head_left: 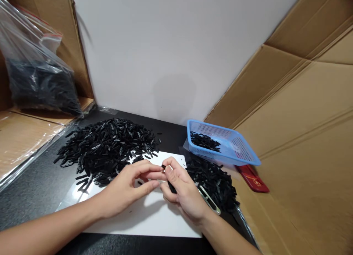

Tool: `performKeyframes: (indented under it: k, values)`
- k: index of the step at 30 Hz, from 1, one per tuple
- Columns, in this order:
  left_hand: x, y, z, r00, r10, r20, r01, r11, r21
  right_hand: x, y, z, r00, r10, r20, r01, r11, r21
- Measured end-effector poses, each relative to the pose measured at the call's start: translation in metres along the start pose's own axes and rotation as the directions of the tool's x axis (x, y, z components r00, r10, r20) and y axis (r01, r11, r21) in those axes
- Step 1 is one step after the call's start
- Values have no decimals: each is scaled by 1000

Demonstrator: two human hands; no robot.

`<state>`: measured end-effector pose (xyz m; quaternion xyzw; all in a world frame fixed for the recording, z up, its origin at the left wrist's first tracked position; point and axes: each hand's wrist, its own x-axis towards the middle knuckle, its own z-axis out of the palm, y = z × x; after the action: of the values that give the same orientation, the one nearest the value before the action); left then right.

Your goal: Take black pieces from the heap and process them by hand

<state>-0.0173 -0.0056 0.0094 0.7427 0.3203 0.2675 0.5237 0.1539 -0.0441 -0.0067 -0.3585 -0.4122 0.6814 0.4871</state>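
My right hand (184, 190) is closed, thumb and forefinger pinching a small black strip (163, 166). A second dark piece (172, 187) shows under its curled fingers. Beyond the palm's right side sticks out a pale metal slotted tool (209, 199); whether the hand grips it is hidden. My left hand (135, 181) has its fingers stretched out, with the fingertips against the black strip and the right fingers, and its thumb apart below. Both hands are over a white board (143, 222). A large pile of black strips (110, 144) spreads behind the left hand.
To the right lies a smaller pile of black strips (217, 183). Behind it, a blue perforated basket (234, 159) contains more strips. A red packet (252, 178) is beside it. A clear zip bag (41, 78) of black material stands at left. Cardboard walls (298, 126) flank the dark tabletop.
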Motion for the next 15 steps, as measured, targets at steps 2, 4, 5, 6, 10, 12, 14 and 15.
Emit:
performKeyframes:
  k: [2,4,5,6,10,12,14,15]
  values:
    - [-1,-2,1,999,41,-25,-39,993,107,0,-1,1,999,29,44,-31,998,53]
    - [-1,-6,1,994,94,-57,-81,976,201,-1,-1,3,995,54,84,-61,994,87]
    - [-2,-8,1,990,120,-70,-101,967,234,-2,-1,5,993,65,94,-75,992,104]
    - [-2,-9,1,986,145,-77,-121,959,256,-2,-1,6,992,74,98,-86,989,119]
    - [-4,-8,2,976,197,-91,-169,955,245,-5,-1,8,991,70,114,-83,990,112]
    - [-4,-6,3,977,174,-125,-150,972,179,-6,0,8,989,64,137,-74,995,72]
    - [-4,-5,2,981,139,-136,-124,986,115,-6,0,9,986,62,156,-70,996,46]
    - [-4,-5,1,983,121,-135,-107,989,103,-6,1,10,985,60,162,-67,997,42]
